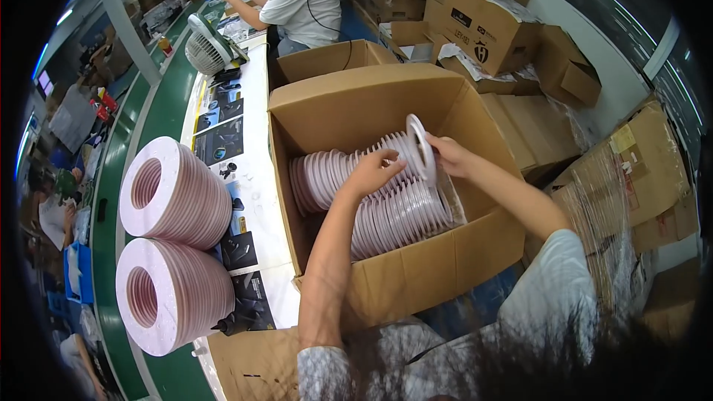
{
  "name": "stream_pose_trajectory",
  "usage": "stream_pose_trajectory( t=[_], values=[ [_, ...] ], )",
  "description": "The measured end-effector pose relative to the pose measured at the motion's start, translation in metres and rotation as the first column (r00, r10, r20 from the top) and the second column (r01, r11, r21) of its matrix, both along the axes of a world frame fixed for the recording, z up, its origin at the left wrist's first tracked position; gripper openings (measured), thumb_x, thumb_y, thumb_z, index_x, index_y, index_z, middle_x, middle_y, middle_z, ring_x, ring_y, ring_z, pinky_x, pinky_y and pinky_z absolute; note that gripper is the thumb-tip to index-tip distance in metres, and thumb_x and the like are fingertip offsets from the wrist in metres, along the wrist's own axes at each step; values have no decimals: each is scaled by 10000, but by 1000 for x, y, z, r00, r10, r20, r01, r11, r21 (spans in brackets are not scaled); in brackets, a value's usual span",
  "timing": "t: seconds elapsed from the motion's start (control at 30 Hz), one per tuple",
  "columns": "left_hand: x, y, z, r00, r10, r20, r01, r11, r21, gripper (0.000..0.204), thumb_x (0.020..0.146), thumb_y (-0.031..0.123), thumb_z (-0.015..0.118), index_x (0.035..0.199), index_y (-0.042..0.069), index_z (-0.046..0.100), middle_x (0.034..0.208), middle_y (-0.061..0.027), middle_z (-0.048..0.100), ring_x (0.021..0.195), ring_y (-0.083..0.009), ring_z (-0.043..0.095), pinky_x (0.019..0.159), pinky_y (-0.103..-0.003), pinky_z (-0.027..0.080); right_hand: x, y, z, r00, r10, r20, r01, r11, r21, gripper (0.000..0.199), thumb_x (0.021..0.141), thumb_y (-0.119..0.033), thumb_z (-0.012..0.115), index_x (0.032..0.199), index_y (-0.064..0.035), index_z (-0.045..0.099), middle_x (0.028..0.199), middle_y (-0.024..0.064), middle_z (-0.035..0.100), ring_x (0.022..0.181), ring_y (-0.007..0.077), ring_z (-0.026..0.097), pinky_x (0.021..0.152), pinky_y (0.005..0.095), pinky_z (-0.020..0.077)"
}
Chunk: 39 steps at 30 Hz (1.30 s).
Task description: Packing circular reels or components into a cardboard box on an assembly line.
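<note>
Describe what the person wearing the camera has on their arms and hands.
Both hands, the left hand and the right hand, are bare: no gloves, rings or watch visible. The forearms are uncovered; short light grey fabric sleeves with a fine pattern end near the elbows.

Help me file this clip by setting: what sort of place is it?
Probably a factory packing line. The hands reach into an open carton of stacked white rings. More ring stacks lie on a long bench with a green edge, and cartons are piled behind.
</note>
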State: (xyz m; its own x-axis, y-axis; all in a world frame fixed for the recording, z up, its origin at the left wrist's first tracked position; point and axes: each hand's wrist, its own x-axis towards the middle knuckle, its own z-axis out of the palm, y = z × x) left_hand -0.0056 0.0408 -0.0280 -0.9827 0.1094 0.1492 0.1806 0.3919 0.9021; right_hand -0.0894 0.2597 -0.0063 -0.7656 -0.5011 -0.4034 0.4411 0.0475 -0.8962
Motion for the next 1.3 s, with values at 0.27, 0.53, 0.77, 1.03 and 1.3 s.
stream_pose_trajectory(
  t=[0.27,0.53,0.77,1.03,1.3],
  values=[
    [-8,-5,0,989,52,136,-81,973,217,349,867,323,660,1005,4,692,765,-70,658,694,-127,568,644,-310,461,2,-87,-29,966,-210,-149,154,935,-320,384,977,-398,480,1017,-45,625,939,55,640,848,159,597,774,336,461],
    [-12,7,-11,970,242,-17,-238,961,140,388,897,345,614,874,-36,688,609,-10,570,586,-81,503,554,-282,421,-4,-79,-37,962,-273,-23,258,929,-264,297,932,-392,523,992,-111,594,912,32,633,829,162,589,735,321,435],
    [-17,7,-9,948,319,26,-319,935,158,421,910,357,584,864,-50,681,665,-79,636,650,-124,586,608,-298,461,-8,-83,-44,961,-275,2,266,927,-263,269,933,-378,504,954,-123,588,885,28,634,831,159,602,749,331,443],
    [-22,-15,-5,831,555,-21,-541,818,196,583,987,411,386,736,-57,629,625,-128,604,607,-205,608,592,-350,464,-6,-79,-30,968,-250,-10,239,937,-253,371,947,-375,426,1030,-33,542,878,94,632,807,220,625,782,379,499],
    [-9,-35,10,733,675,-78,-672,738,68,652,974,445,355,654,-41,651,557,-174,609,579,-300,641,626,-422,483,-26,-31,16,853,-447,-268,329,861,-387,454,957,-380,378,1035,35,542,793,113,588,652,193,580,713,371,551]
  ],
)
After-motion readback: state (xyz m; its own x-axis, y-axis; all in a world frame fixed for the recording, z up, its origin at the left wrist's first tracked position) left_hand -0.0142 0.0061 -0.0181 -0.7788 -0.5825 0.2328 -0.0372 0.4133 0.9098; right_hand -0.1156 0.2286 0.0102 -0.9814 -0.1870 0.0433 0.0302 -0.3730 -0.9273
